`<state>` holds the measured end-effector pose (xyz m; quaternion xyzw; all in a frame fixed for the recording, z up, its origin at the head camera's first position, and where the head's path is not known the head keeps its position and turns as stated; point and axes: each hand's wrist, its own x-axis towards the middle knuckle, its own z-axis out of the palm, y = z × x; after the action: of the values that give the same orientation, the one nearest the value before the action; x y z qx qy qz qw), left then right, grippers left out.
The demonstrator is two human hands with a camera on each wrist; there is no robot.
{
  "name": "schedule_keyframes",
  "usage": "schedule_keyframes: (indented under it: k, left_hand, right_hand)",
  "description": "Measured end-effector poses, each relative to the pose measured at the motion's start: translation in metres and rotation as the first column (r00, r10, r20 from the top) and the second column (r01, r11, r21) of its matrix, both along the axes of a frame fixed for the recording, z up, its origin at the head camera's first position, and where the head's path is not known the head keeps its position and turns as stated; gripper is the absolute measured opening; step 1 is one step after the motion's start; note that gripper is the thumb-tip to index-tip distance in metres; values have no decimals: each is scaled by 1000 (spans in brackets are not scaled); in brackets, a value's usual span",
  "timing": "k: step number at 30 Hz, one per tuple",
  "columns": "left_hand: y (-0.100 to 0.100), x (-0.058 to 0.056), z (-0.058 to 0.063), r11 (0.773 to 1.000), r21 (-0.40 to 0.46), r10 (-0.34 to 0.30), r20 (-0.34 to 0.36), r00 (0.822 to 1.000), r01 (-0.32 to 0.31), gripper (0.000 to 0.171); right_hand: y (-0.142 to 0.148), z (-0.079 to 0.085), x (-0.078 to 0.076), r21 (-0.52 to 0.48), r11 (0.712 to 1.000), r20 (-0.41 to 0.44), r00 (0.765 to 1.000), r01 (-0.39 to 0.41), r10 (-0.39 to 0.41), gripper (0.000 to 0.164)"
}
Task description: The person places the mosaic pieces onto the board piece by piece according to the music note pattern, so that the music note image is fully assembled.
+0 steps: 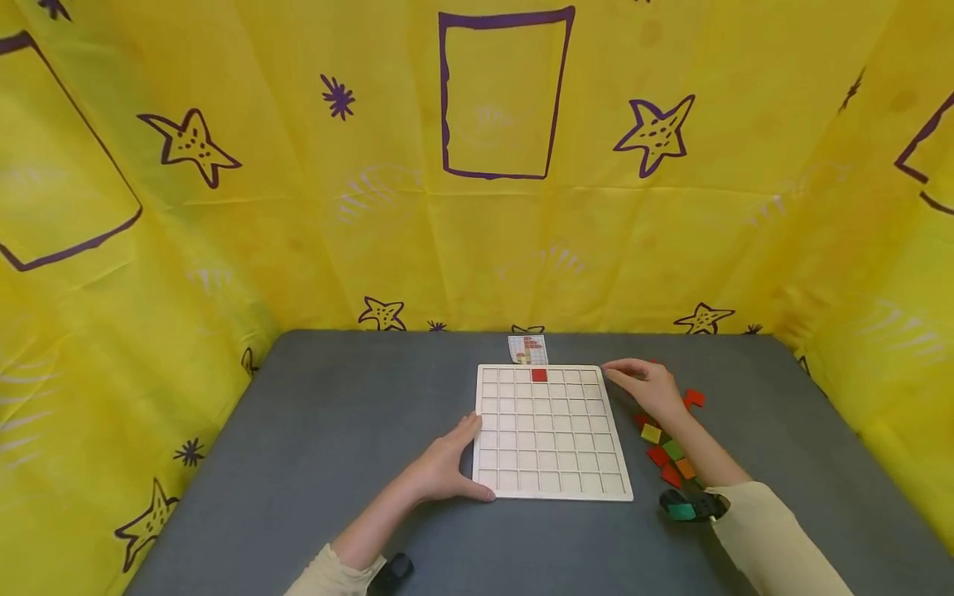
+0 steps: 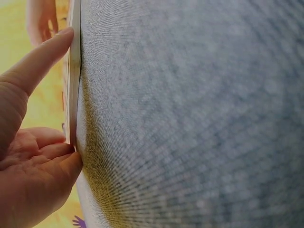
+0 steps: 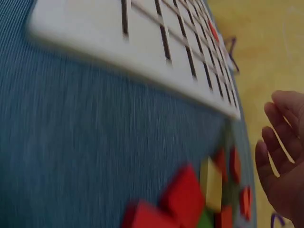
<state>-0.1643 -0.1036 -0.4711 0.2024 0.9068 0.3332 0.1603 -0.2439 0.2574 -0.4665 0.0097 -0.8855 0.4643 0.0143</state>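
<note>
A white grid board (image 1: 551, 439) lies flat on the grey table. One red square tile (image 1: 540, 375) sits in a cell of its top row. At the board's near left corner, my left hand (image 1: 443, 468) touches the edges with thumb and fingers spread apart; the left wrist view shows its thumb (image 2: 47, 57) against the board's side. My right hand (image 1: 647, 387) is by the far right corner, over the far end of the loose tiles. Its fingers (image 3: 280, 137) are loosely bent in the right wrist view, and I see nothing held there.
Loose tiles lie right of the board, among them a yellow tile (image 1: 651, 433), a green tile (image 1: 673, 449), an orange tile (image 1: 685, 468) and several red ones. A small patterned card (image 1: 527, 349) lies beyond the board's far edge. Yellow cloth (image 1: 492, 248) hangs around the table.
</note>
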Motion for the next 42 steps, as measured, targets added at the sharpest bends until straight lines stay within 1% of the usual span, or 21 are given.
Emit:
schedule_keyframes:
  k: [3,6,9,11,13,14,20,24,27,32,34,36,39,42]
  left_hand:
    - [0,0,2,1000,-4,0,3,1000,0,115]
    - [-1,0,2,1000,-4,-3,4,1000,3,114]
    - [-1,0,3,1000,-3,-6,8,1000,6,113]
    - [-1,0,3,1000,-3,-8,10,1000,8,113]
    - [-1,0,2,1000,-4,-7,10,1000,7,113]
    - [-2,0,2,1000,-4,-6,10,1000,6,113]
    - [-3,-2,0,1000,1,-8,4,1000,8,114]
    - [-3,-1,-1,1000,0,-15,2,1000,15,114]
    - [-3,-1,1,1000,1,-11,2,1000,11,113]
    - [-3,-1,2,1000,3,-5,7,1000,5,113]
    - [-3,-1,2,1000,2,-5,8,1000,5,113]
    - [-3,-1,2,1000,3,-5,10,1000,5,113]
    - [-4,-1,1,1000,2,-7,11,1000,7,113]
    - [-3,0,1,1000,-4,-7,15,1000,7,113]
  right_hand:
    - [30,1,7,32,997,26,997,66,-67,48]
    - [53,1,12,70,988,29,990,137,-139,49]
    - [68,-1,13,141,969,-2,979,202,-204,46]
    - [75,-3,11,177,960,-26,976,218,-217,44]
    - [77,-5,6,212,953,-48,977,215,-209,43]
    - [77,-5,3,219,955,-53,980,201,-194,43]
    - [71,-7,-15,279,951,-36,991,131,-126,45]
    - [69,-10,-25,329,937,-24,993,119,-117,44]
    - [67,-12,-30,342,932,-27,992,122,-120,42]
    - [66,-12,-28,347,924,-40,987,158,-154,41]
    - [65,-12,-26,346,920,-58,983,185,-176,43]
    - [63,-12,-25,327,921,-86,977,213,-195,44]
    - [54,-9,-22,238,943,-88,972,233,-218,48]
    - [42,-3,-17,137,965,-51,974,224,-219,51]
